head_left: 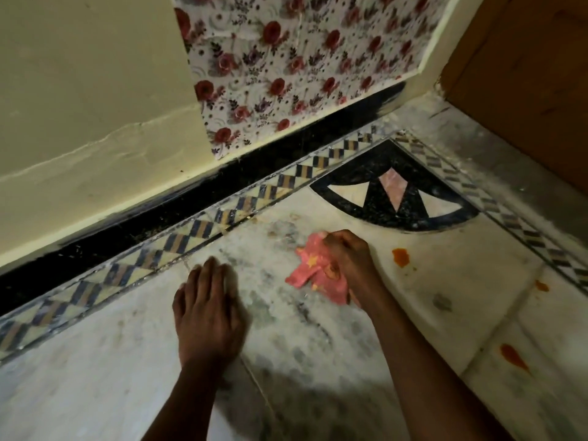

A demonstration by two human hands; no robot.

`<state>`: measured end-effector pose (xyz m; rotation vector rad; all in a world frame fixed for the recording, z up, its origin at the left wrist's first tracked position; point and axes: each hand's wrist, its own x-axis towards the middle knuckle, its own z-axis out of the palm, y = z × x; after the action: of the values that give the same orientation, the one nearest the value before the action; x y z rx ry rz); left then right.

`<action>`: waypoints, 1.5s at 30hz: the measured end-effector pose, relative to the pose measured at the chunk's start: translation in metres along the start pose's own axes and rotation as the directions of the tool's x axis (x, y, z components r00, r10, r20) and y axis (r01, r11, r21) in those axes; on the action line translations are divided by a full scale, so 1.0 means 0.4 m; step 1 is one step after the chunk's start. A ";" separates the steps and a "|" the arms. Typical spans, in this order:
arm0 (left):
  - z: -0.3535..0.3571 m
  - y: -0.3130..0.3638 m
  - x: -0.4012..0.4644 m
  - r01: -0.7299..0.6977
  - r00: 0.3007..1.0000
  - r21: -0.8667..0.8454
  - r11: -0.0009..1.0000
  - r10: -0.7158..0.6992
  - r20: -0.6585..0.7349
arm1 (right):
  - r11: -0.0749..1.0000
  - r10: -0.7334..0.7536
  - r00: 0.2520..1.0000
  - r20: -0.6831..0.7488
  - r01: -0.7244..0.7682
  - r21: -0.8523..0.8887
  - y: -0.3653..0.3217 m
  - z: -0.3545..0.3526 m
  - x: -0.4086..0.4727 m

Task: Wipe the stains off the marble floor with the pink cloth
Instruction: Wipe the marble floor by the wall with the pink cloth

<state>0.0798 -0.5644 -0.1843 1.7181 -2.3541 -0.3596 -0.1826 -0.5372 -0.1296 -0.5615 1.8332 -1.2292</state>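
**Pink cloth bunched in the right hand, orange stains waiting to its right**

The pink cloth [313, 271] is seen crumpled on the marble floor [413, 291], near the middle of the view, and it is gripped from above by the right hand [346, 253], whose fingers are curled shut around a gathered fold. The left hand [208, 308] is laid flat on the floor, fingers spread and holding nothing, apparently as a prop for the body.

The cloth is judged to be light, soft and limp: it drapes and creases with no stiffness, and yellow-orange marks are already carried on it. A bunched grip in the middle, as is shown here, looks the sensible hold, since loose corners would only drag and smear. Fragility is no concern, though the polished marble may let the cloth slide freely, so downward pressure is likely needed.

Three orange stains are left on the floor: one stain [400, 257] close to the right of the cloth, a smaller spot [541, 285] further right, and a long smear [513, 357] nearer the bottom right. Grey smudges are spread across the slab under and between the hands.

No containers are visible: no bucket, bowl or bottle is in view, so whether the cloth is damp cannot be told.

A patterned border [178, 241] and a flowered wall panel [286, 65] are seen beyond.
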 end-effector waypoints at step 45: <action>-0.016 0.014 0.006 0.045 0.999 -0.007 0.999 -0.045 0.024 | 0.127 -0.344 0.846 0.407 0.472 -0.872 0.149 -0.014 -0.016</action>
<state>0.0762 -0.5654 -0.1763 1.7750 -2.3310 -0.3983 -0.1789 -0.5044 -0.1801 -1.9241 2.2651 -0.0879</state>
